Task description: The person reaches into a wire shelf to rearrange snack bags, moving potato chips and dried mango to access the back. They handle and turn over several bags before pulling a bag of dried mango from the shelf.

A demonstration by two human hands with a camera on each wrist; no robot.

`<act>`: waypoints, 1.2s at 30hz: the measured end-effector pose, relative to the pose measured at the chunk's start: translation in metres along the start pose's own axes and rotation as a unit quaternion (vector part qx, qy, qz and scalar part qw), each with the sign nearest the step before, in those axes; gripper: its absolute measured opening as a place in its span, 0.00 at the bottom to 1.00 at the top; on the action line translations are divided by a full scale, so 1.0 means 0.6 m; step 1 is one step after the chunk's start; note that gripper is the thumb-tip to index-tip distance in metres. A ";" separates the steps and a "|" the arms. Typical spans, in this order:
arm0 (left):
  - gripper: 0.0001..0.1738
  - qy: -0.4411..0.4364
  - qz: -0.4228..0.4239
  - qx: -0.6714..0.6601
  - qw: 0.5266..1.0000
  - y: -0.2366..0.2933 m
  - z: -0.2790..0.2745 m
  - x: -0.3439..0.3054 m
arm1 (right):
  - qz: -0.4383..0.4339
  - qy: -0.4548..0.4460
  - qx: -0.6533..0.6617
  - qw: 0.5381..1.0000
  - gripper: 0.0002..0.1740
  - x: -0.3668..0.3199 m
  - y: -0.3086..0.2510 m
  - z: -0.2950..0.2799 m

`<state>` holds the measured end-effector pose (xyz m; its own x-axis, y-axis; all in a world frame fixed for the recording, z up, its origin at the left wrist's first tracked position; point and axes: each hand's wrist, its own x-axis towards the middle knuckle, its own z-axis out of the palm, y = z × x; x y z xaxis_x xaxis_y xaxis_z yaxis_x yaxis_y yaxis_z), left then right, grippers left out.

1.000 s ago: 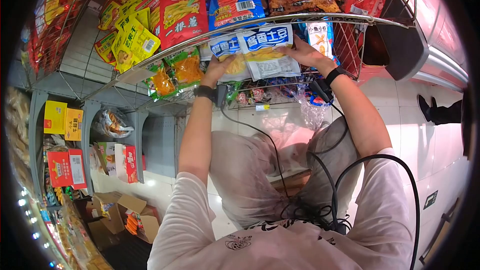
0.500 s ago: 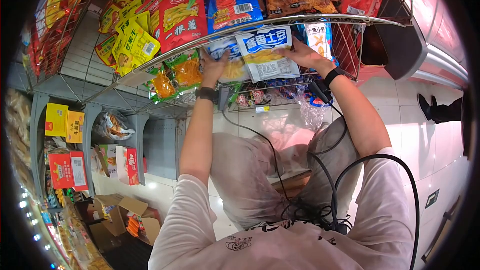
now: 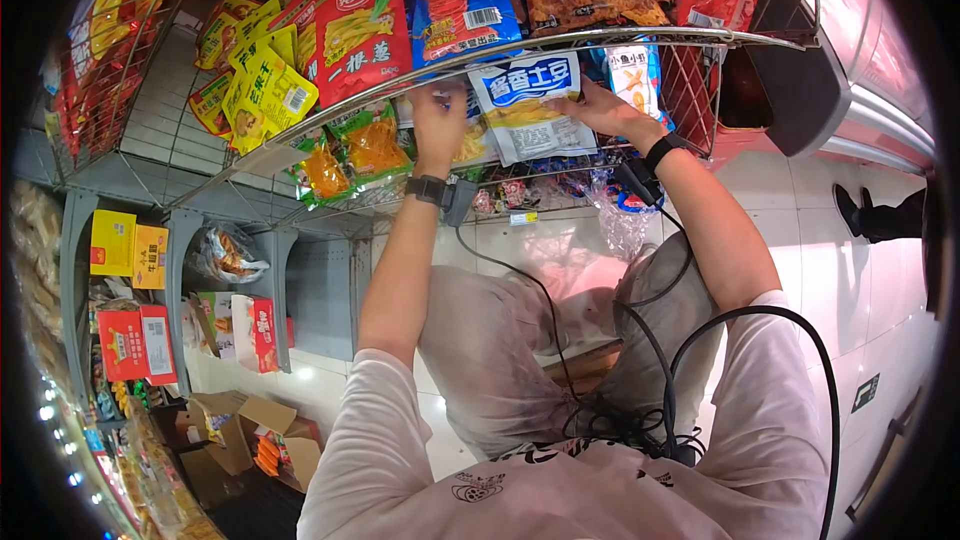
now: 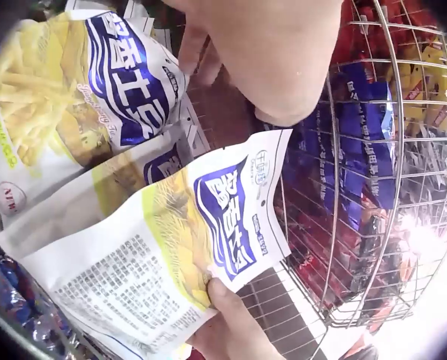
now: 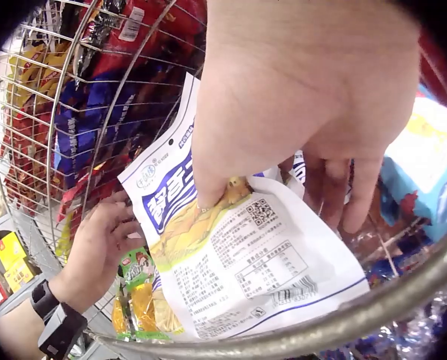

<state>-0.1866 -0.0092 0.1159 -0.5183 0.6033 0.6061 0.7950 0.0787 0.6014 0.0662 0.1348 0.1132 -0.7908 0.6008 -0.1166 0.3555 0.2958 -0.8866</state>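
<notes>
Facing you: a wire rack (image 3: 690,38), its curved front rail crossing the upper part of your head view.
Upper tier: you have a blue bag (image 3: 460,0) beside a red bag (image 3: 355,35), with yellow packets (image 3: 270,90) to their left.
Front pouch: the front pouch (image 5: 246,259) is below the rail, between green-and-orange bags (image 3: 370,145) on the left and a blue-and-white bag (image 3: 634,80) on the right; it is tilted, glossy white, its text panel facing you.
Pouches behind: your left wrist view shows a shaded pouch (image 4: 118,184) directly behind it and a bright pouch (image 4: 47,97) beyond, printed with pale yellow strips.
Right hand: your right hand (image 5: 306,90) pinches the front pouch by its upper part, thumb on the printed face, fingers behind.
Left hand: your left hand (image 3: 440,125) is beside the pouch's left edge, thumb and loosely bent fingers apart.
Yellow band: golden strips pictured across the middle.
Blue banner: wavy-edged, with white characters, near the top.
Barcode: dark bars (image 5: 292,291) close to the bottom edge.
QR code: a small black square (image 5: 260,212), near your right thumb.
</notes>
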 end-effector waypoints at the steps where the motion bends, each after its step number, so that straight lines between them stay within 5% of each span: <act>1: 0.30 -0.065 -0.041 -0.080 0.994 0.017 0.000 -0.004 | -0.001 -0.002 0.002 1.000 0.51 -0.001 -0.001 -0.001; 6: 0.26 -0.173 -0.060 -0.185 0.966 0.033 0.029 -0.031 | 0.009 0.000 0.002 1.000 0.51 0.002 0.001 0.001; 8: 0.26 -0.240 -0.022 -0.044 0.970 0.029 0.031 -0.039 | -0.003 -0.008 -0.006 1.000 0.48 0.001 0.000 0.000; 11: 0.27 -0.278 -0.041 -0.060 0.958 -0.005 0.042 -0.035 | 0.007 0.003 -0.009 1.000 0.52 0.001 -0.001 -0.001; 15: 0.22 -0.262 -0.022 -0.065 0.963 -0.007 0.046 -0.037 | 0.000 0.012 -0.027 1.000 0.52 0.004 0.003 -0.001; 17: 0.16 -0.219 -0.072 -0.247 0.941 0.005 0.048 -0.033 | 0.006 -0.004 -0.020 1.000 0.51 -0.013 -0.028 -0.009; 20: 0.12 -0.178 -0.088 -0.278 0.940 0.023 0.041 -0.022 | 0.031 0.004 -0.041 0.999 0.51 0.002 -0.007 -0.010; 24: 0.18 -0.303 -0.150 -0.199 0.920 -0.034 0.055 -0.042 | 0.010 0.024 -0.042 0.999 0.54 0.016 0.020 0.003; 25: 0.23 -0.336 -0.219 -0.206 0.892 -0.028 0.048 -0.045 | 0.010 0.024 -0.042 0.999 0.54 0.013 0.015 0.000; 29: 0.28 -0.359 -0.164 -0.068 0.916 -0.027 0.031 -0.028 | 0.057 -0.001 -0.077 0.995 0.55 0.000 -0.007 -0.007; 31: 0.34 -0.430 -0.213 0.088 0.873 0.008 0.008 -0.012 | 0.069 -0.003 -0.082 0.994 0.54 -0.001 -0.002 -0.007; 35: 0.36 -0.421 -0.209 0.120 0.874 -0.001 0.017 -0.023 | 0.009 -0.016 -0.089 0.996 0.51 0.005 0.018 0.000; 36: 0.34 -0.365 -0.107 0.088 0.921 -0.048 0.044 -0.040 | 0.012 -0.013 -0.100 0.995 0.50 0.008 0.020 0.000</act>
<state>-0.1887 -0.0053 0.0702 -0.3702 0.9266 -0.0659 0.7714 0.3462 0.5340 0.0667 0.1410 0.1018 -0.7922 0.5913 -0.1511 0.4648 0.4241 -0.7772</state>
